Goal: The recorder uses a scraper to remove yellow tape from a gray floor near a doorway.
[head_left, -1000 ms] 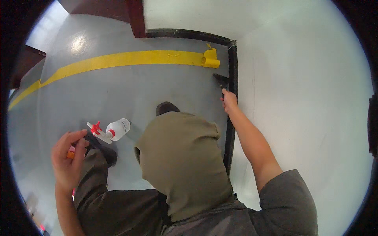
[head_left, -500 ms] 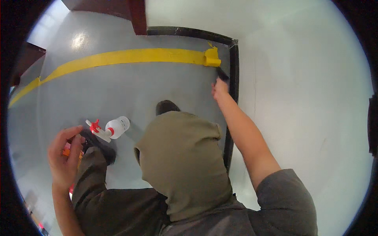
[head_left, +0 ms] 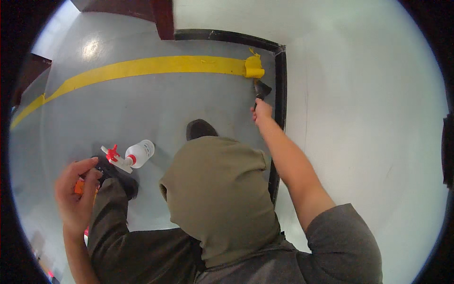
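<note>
Two hands are at work as we crouch over a grey floor (head_left: 156, 104). Our right hand (head_left: 261, 111) reaches forward along the black baseboard (head_left: 281, 94) and is closed around the handle of a dark scraper (head_left: 261, 90), whose blade end points away from us, just beyond the knuckles. The scraper's tip sits right at the crumpled end of the yellow floor tape (head_left: 142, 67), where a bunched wad of peeled tape (head_left: 254, 66) stands up near the corner of the white wall (head_left: 359, 94). From there the tape runs left in a long flat band across the floor.

Our left hand (head_left: 75, 196) is raised near our bent knee, well apart from the scraper, with fingers curled loosely around a small orange object (head_left: 79, 187); we cannot tell what it is. Just beyond that hand a white spray bottle (head_left: 135, 155) with a red trigger lies on its side on the floor, next to our dark shoe (head_left: 118, 177). A second shoe (head_left: 201, 128) shows ahead of the olive cloth (head_left: 217, 194) hanging below our face.
</note>
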Demonstrator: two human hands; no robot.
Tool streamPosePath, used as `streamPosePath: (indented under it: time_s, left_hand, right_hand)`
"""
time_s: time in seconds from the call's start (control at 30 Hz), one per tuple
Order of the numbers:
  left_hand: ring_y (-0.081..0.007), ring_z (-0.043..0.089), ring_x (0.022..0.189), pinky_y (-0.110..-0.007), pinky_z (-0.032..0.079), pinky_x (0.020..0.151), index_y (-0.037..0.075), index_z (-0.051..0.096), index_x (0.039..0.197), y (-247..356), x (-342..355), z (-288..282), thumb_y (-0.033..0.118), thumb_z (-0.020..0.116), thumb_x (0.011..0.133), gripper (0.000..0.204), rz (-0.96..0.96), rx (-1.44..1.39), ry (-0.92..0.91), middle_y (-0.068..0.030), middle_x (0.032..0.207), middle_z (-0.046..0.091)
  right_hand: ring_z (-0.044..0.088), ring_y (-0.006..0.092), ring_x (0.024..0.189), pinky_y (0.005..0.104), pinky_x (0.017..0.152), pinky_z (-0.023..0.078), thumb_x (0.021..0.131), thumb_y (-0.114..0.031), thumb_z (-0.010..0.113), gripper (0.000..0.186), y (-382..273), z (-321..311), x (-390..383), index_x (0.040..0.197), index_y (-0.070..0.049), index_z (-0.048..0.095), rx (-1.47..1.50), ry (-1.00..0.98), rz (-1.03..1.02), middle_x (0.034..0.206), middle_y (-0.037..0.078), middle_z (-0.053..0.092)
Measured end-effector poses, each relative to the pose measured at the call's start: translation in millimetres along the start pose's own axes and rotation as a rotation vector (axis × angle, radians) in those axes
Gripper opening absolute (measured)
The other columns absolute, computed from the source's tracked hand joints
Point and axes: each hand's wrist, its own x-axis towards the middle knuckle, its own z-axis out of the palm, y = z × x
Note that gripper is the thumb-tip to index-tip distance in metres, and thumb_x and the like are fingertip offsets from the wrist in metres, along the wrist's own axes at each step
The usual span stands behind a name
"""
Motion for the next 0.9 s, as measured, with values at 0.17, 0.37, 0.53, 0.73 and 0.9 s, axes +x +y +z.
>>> streamPosePath:
  time_s: [0.17,0.37,0.53,0.73,0.9]
  left_hand:
    - [-0.0117,0.059,0.068,-0.023,0.046,0.059,-0.003,0.061,0.096,2.7,1.3,3.0,-0.006,0.054,0.082,0.016,0.094,0.082,0.0,-0.0059,0.077,0.058]
    - [-0.0116,0.058,0.067,-0.023,0.046,0.059,-0.003,0.061,0.096,5.9,-3.4,-0.2,-0.005,0.053,0.083,0.015,0.006,-0.015,0.021,-0.0065,0.077,0.058]
    - [-0.0114,0.058,0.067,-0.023,0.046,0.059,-0.003,0.061,0.096,0.5,-2.9,1.6,-0.004,0.054,0.084,0.014,0.021,0.057,0.019,-0.0062,0.077,0.057]
    - [-0.0122,0.058,0.067,-0.023,0.047,0.06,-0.003,0.061,0.096,2.3,-6.5,-3.8,-0.005,0.055,0.083,0.015,-0.006,0.011,0.033,-0.0064,0.077,0.058]
    - [-0.0121,0.058,0.067,-0.023,0.047,0.061,-0.003,0.06,0.097,-6.0,-5.2,-2.1,-0.007,0.053,0.083,0.017,0.131,0.094,-0.032,-0.0065,0.077,0.057]
  right_hand:
    - [0.044,0.0129,0.042,0.0297,0.038,0.033,0.089,-0.031,0.049,0.026,21.4,7.0,-27.1,0.089,-0.005,0.051,-0.068,0.02,-0.017,0.064,0.008,0.057]
    - [0.04,0.0111,0.044,0.0263,0.036,0.03,0.088,-0.031,0.052,0.026,-3.2,8.2,-9.8,0.094,-0.006,0.049,0.041,-0.024,-0.013,0.065,0.007,0.055]
    - [0.046,0.0135,0.047,0.0271,0.038,0.032,0.089,-0.031,0.052,0.026,1.5,23.7,-12.3,0.091,-0.004,0.05,0.058,0.003,0.034,0.065,0.007,0.056]
    - [0.039,0.011,0.042,0.0254,0.036,0.029,0.088,-0.034,0.053,0.028,-1.7,7.7,-16.8,0.092,-0.006,0.05,0.009,-0.043,-0.02,0.066,0.007,0.056]
    - [0.04,0.0111,0.044,0.026,0.036,0.031,0.087,-0.032,0.055,0.027,-7.3,11.4,-8.9,0.087,-0.005,0.051,-0.043,-0.092,-0.062,0.066,0.007,0.056]
